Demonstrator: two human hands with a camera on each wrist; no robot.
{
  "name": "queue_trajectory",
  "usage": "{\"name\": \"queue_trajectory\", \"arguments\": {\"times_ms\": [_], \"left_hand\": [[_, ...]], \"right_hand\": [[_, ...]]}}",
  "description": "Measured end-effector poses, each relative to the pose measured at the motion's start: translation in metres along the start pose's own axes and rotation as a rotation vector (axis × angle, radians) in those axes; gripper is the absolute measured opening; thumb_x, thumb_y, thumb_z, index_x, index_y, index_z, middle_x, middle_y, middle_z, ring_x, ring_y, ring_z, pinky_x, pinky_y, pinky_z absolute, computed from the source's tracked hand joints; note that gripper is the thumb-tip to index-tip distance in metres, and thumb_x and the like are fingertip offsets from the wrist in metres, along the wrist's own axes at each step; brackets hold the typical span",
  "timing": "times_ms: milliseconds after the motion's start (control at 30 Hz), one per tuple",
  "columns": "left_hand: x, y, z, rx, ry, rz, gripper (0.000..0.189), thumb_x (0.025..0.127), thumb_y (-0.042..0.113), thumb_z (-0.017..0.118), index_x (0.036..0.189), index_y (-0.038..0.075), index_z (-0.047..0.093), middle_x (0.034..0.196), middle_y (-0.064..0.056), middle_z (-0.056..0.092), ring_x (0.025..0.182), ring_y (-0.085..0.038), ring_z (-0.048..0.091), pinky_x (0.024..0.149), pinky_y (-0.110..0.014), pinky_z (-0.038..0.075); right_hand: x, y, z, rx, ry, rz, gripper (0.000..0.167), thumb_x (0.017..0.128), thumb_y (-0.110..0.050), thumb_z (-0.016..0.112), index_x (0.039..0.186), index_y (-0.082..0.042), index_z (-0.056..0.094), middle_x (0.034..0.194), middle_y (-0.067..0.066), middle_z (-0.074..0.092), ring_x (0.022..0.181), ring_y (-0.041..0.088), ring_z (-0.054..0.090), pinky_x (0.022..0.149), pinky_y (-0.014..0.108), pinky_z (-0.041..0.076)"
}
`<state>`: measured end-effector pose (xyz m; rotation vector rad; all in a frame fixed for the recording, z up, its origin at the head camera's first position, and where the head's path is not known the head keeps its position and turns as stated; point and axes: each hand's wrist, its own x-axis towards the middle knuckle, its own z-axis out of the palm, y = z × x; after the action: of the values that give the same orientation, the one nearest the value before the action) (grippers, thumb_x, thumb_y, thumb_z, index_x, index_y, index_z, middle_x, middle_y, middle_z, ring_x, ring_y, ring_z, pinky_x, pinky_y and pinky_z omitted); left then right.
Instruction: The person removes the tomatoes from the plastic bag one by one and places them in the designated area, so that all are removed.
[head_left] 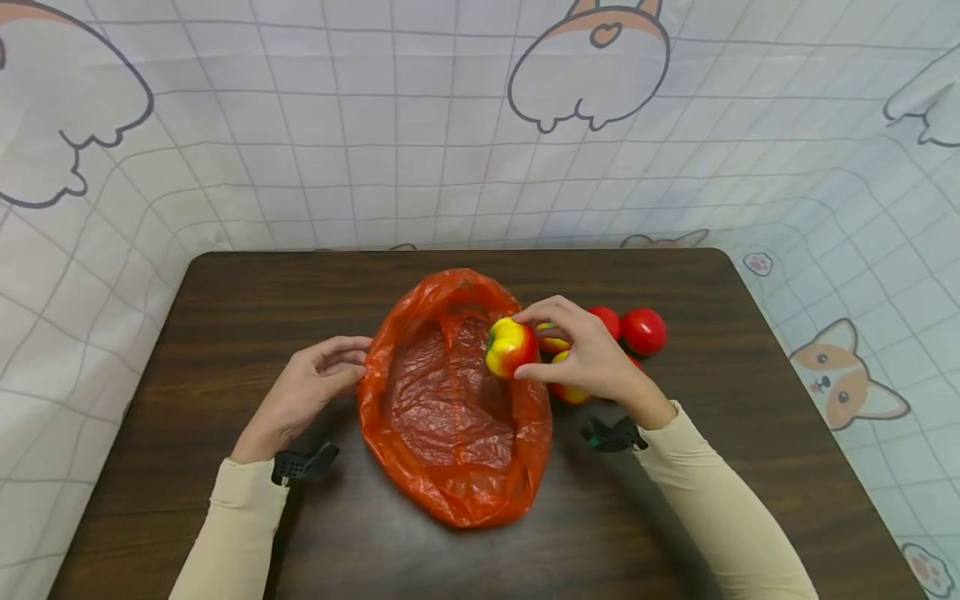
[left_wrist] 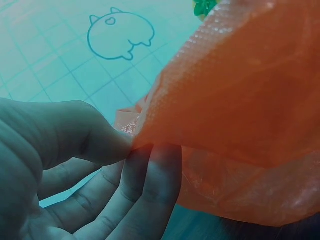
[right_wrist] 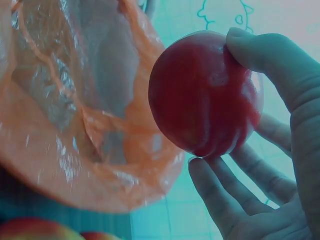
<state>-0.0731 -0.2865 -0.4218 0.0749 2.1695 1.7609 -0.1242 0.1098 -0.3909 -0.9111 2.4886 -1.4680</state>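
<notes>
An orange-red plastic bag [head_left: 531,433] lies spread on the table, its mouth gaping upward and its rim rolled outward. At its left edge my left hand [head_left: 300,400] pinches the rim; the left wrist view shows the thumb and fingers [left_wrist: 162,175] gripping the thin plastic. My right hand [head_left: 588,354] holds a yellow-and-red bell pepper [head_left: 507,348] between thumb and fingers, above the right side of the bag's mouth. The right wrist view shows the pepper's red side [right_wrist: 200,95], with the bag [right_wrist: 135,185] beside it.
Right of the bag, partly hidden by my right hand, lie more yellow-and-red peppers [head_left: 572,393] and round red tomato-like pieces [head_left: 642,331]. The dark wooden table [head_left: 247,292] is bordered by a white gridded cloth [head_left: 420,167] printed with cartoon dogs.
</notes>
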Motion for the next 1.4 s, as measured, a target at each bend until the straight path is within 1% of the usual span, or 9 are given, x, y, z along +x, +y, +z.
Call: {"name": "queue_trajectory", "arguments": {"times_ms": [300, 467, 567, 700, 767, 867, 1033, 1200, 1400], "left_hand": [[-0.002, 0.002, 0.001, 0.014, 0.012, -0.011, 0.049, 0.100, 0.024, 0.070, 0.144, 0.008, 0.054, 0.127, -0.013, 0.064, 0.106, -0.010, 0.073, 0.093, -0.026, 0.062], [-0.002, 0.001, 0.002, 0.026, 0.030, -0.022, 0.048, 0.101, 0.022, 0.068, 0.144, 0.008, 0.054, 0.125, -0.011, 0.064, 0.105, -0.010, 0.072, 0.093, -0.026, 0.062], [-0.002, 0.001, 0.002, 0.034, 0.033, -0.024, 0.048, 0.101, 0.022, 0.068, 0.144, 0.008, 0.054, 0.126, -0.012, 0.064, 0.105, -0.010, 0.072, 0.093, -0.025, 0.062], [-0.001, 0.001, 0.003, 0.032, 0.029, -0.020, 0.048, 0.101, 0.023, 0.069, 0.144, 0.007, 0.054, 0.125, -0.011, 0.065, 0.105, -0.009, 0.072, 0.093, -0.025, 0.061], [-0.001, 0.001, 0.003, 0.037, 0.028, -0.018, 0.048, 0.101, 0.024, 0.069, 0.144, 0.007, 0.054, 0.125, -0.010, 0.065, 0.105, -0.009, 0.072, 0.093, -0.025, 0.061], [-0.001, 0.001, 0.002, 0.048, 0.025, -0.015, 0.049, 0.101, 0.025, 0.069, 0.144, 0.008, 0.054, 0.124, -0.009, 0.065, 0.106, -0.009, 0.072, 0.093, -0.024, 0.061], [-0.001, 0.001, 0.003, 0.053, 0.021, -0.018, 0.049, 0.101, 0.024, 0.068, 0.144, 0.007, 0.053, 0.124, -0.007, 0.066, 0.107, -0.009, 0.072, 0.093, -0.025, 0.061], [0.000, 0.001, 0.003, 0.050, 0.017, -0.017, 0.049, 0.101, 0.023, 0.068, 0.145, 0.006, 0.053, 0.122, -0.003, 0.066, 0.107, -0.009, 0.072, 0.093, -0.025, 0.061], [0.000, 0.000, 0.001, 0.067, 0.017, -0.008, 0.048, 0.102, 0.024, 0.067, 0.144, 0.006, 0.053, 0.119, 0.000, 0.067, 0.105, -0.008, 0.072, 0.091, -0.022, 0.061]], "right_hand": [[-0.020, 0.007, -0.023, -0.049, 0.070, 0.083, 0.060, 0.076, -0.021, 0.093, 0.129, -0.020, 0.067, 0.129, -0.002, 0.062, 0.116, 0.011, 0.062, 0.103, 0.051, 0.058], [-0.031, 0.013, -0.034, -0.077, 0.099, 0.103, 0.060, 0.077, -0.020, 0.093, 0.130, -0.019, 0.066, 0.131, -0.001, 0.061, 0.116, 0.009, 0.063, 0.101, 0.049, 0.058], [-0.037, 0.017, -0.038, -0.081, 0.125, 0.117, 0.059, 0.077, -0.020, 0.093, 0.129, -0.020, 0.066, 0.130, -0.002, 0.061, 0.114, 0.007, 0.063, 0.101, 0.042, 0.059], [-0.045, 0.021, -0.044, -0.077, 0.165, 0.127, 0.057, 0.077, -0.018, 0.092, 0.128, -0.020, 0.066, 0.129, -0.001, 0.062, 0.113, 0.003, 0.062, 0.101, 0.021, 0.057], [-0.048, 0.022, -0.047, -0.080, 0.184, 0.130, 0.056, 0.078, -0.017, 0.092, 0.128, -0.020, 0.067, 0.129, -0.001, 0.063, 0.113, 0.003, 0.062, 0.100, 0.014, 0.054], [-0.054, 0.024, -0.050, -0.089, 0.207, 0.144, 0.056, 0.079, -0.017, 0.091, 0.128, -0.021, 0.067, 0.129, -0.002, 0.062, 0.113, 0.003, 0.061, 0.098, 0.010, 0.052], [-0.064, 0.028, -0.057, -0.107, 0.243, 0.177, 0.056, 0.079, -0.017, 0.091, 0.129, -0.020, 0.066, 0.130, -0.001, 0.062, 0.113, 0.006, 0.063, 0.098, 0.010, 0.053], [-0.074, 0.034, -0.062, -0.153, 0.276, 0.200, 0.057, 0.079, -0.017, 0.091, 0.130, -0.019, 0.066, 0.130, 0.001, 0.063, 0.110, -0.001, 0.061, 0.096, 0.011, 0.054], [-0.085, 0.038, -0.068, -0.134, 0.311, 0.203, 0.058, 0.078, -0.013, 0.091, 0.130, -0.016, 0.066, 0.129, 0.003, 0.062, 0.108, -0.004, 0.060, 0.095, 0.007, 0.052]]}}
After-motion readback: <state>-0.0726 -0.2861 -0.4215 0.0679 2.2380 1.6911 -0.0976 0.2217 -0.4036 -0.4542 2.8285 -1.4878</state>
